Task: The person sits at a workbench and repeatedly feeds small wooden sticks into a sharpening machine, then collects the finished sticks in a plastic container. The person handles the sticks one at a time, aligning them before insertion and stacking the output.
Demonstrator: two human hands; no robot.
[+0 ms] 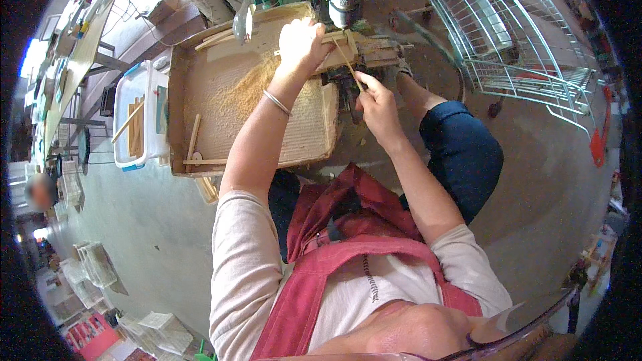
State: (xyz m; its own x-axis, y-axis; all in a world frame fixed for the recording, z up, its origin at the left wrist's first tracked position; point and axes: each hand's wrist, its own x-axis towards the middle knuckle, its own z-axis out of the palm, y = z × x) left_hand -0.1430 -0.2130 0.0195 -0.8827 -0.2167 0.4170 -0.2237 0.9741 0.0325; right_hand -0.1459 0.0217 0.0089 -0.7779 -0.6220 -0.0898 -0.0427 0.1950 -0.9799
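My right hand is pinched shut on a thin pale bamboo stick. Its long axis runs slantwise, up and to the left from my fingers, with the far tip pointing toward the grey metal drill head above. My left hand lies just left of that tip, closed down over a pale wooden block under the drill; what its fingers grip beneath I cannot tell. A bent lamp with a shiny shade hangs beyond my left hand. Below my left forearm lies the shallow brown cardboard tray heaped with sawdust and a few loose wooden slats. Further left stands a white plastic crate holding more sticks. To the right of my right hand a wire-mesh rack leans over the grey concrete floor of the workshop.
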